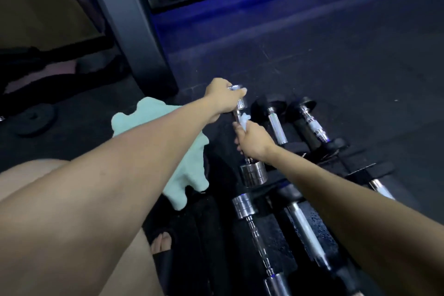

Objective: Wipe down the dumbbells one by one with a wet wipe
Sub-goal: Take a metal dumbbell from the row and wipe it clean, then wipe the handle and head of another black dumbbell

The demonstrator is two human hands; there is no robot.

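On the dark gym floor, I see my left hand [222,100] gripping the chrome dumbbell [245,137] by its far head while my right hand [252,142] clutches a wet wipe [245,120] around its handle; a slick bar could slip, I judge.

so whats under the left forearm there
A pale green cloth lies on the dark floor beneath the left forearm. Its edges show on both sides of the arm; the middle is covered, so anything lying on that part cannot be seen.
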